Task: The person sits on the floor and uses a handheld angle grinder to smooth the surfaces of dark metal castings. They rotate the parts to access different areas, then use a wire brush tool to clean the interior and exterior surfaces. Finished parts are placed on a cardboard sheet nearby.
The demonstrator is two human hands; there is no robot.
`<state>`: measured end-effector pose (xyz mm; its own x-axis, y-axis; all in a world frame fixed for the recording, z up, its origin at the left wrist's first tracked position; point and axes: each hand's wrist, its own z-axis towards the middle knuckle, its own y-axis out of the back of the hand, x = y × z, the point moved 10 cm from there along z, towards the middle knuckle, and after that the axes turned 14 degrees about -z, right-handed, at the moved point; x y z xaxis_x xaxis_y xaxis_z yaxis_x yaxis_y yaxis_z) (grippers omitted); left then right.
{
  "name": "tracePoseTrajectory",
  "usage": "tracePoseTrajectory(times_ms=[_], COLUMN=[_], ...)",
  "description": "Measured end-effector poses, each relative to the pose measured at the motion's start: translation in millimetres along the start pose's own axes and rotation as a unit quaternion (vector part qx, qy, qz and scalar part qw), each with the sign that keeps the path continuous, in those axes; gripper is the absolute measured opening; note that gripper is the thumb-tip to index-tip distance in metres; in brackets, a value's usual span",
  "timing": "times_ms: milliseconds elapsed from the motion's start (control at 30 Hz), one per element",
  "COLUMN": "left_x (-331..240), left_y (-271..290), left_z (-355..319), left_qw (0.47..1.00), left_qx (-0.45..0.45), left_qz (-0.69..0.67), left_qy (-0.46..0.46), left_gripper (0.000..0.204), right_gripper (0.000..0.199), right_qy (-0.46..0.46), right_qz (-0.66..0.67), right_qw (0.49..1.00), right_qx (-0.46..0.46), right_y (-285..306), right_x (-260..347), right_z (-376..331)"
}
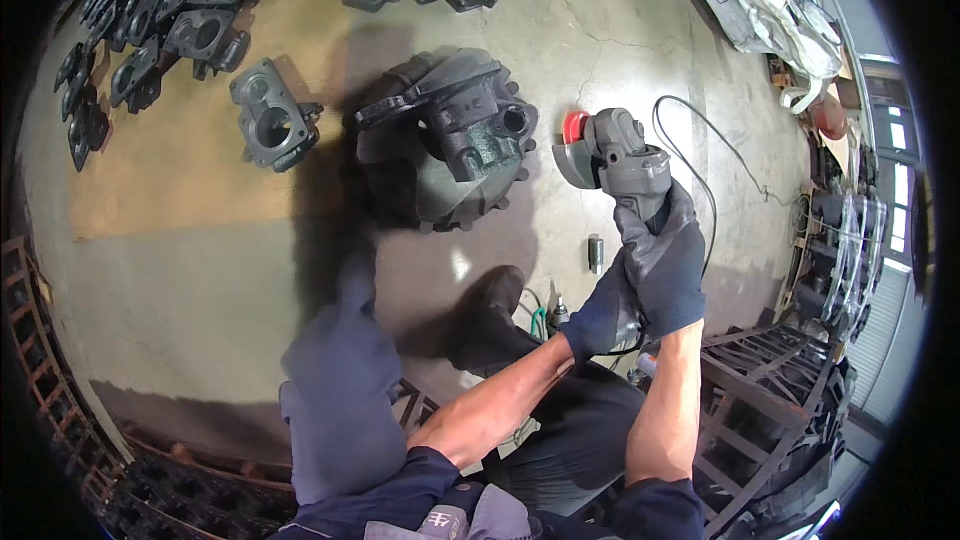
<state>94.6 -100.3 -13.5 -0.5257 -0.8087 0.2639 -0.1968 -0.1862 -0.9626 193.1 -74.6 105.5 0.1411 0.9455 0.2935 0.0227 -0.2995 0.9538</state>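
Right of frame centre, the gloved left hand (608, 308) and right hand (668, 262) hold an angle grinder (636, 172), each grip closed around its body; a dark casting (475, 135) stands upper centre.

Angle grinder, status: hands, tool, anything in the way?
Left hand and right hand gripping angle grinder. Held apart from dark casting, at its right. Possible snag: black cord looped at right.

The right hand (670, 265) partly hides the grinder (635, 174).
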Motion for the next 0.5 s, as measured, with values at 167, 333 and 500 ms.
tracePoseTrajectory(times_ms=[167,333,500], left_x=[-11.2,-16.6,-28.3], left_y=[-7.9,-0.6,-4.7], left_z=[-3.8,-7.6,-9.1], left_qw=[0.995,0.986,0.945], left_qx=[0.034,0.028,0.041], left_qz=[0.090,0.165,0.321], left_qy=[-0.029,0.008,-0.055], left_gripper=[0.067,0.055,0.051], right_gripper=[0.057,0.049,0.041], right_qy=[-0.076,-0.073,-0.039], right_qz=[-0.008,0.050,-0.012], right_qw=[0.996,0.986,0.982], right_qx=[0.037,0.138,0.186], right_y=[-3.2,-12.2,-35.3], right_x=[0.7,13.3,6.0], right_z=[3.6,4.8,9.7])
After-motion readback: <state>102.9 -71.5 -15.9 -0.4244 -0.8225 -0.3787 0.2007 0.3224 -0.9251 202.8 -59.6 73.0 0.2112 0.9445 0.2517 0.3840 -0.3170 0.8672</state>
